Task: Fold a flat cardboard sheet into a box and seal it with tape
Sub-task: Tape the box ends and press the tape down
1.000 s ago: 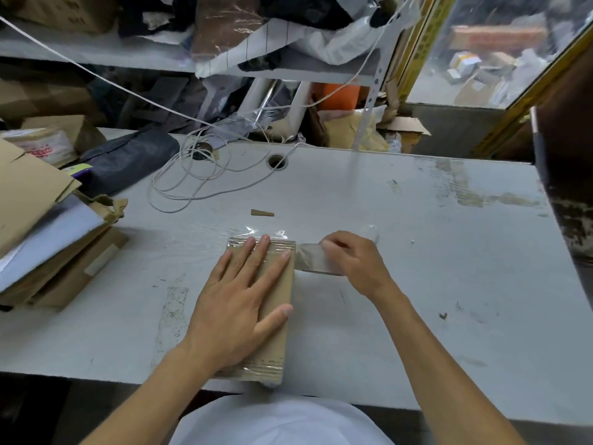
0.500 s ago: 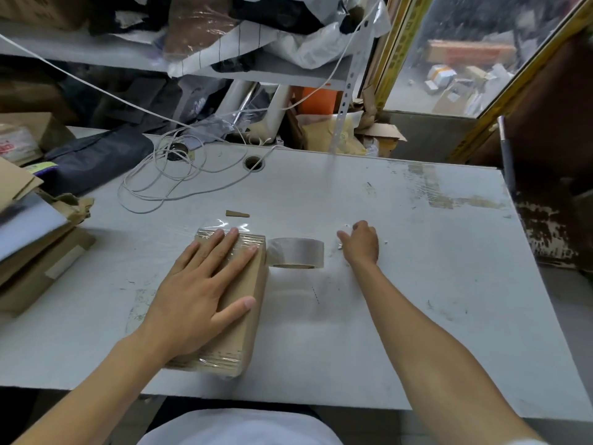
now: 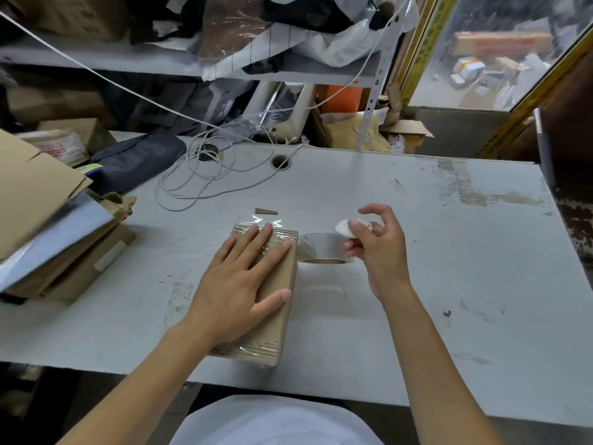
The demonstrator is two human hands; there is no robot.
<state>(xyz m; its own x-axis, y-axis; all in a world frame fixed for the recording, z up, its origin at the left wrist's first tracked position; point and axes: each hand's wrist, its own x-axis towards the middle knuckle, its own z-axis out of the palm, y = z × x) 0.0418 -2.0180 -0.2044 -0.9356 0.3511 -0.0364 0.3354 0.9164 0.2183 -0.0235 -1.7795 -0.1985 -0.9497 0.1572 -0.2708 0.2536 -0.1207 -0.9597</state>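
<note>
Two hands, left point(image 3: 239, 281) flat on box point(image 3: 276, 284), right point(image 3: 378, 248) pinching maybe tape scrap point(image 3: 343, 227)

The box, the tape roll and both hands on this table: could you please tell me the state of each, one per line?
Cardboard box: closed, lying flat, clear tape over both ends.
Tape roll: on the table, against the box's right side.
Left hand: flat, fingers spread, pressing on the box.
Right hand: above the roll, pinching a small white piece.
White cord: loosely coiled at the table's far side.
</note>
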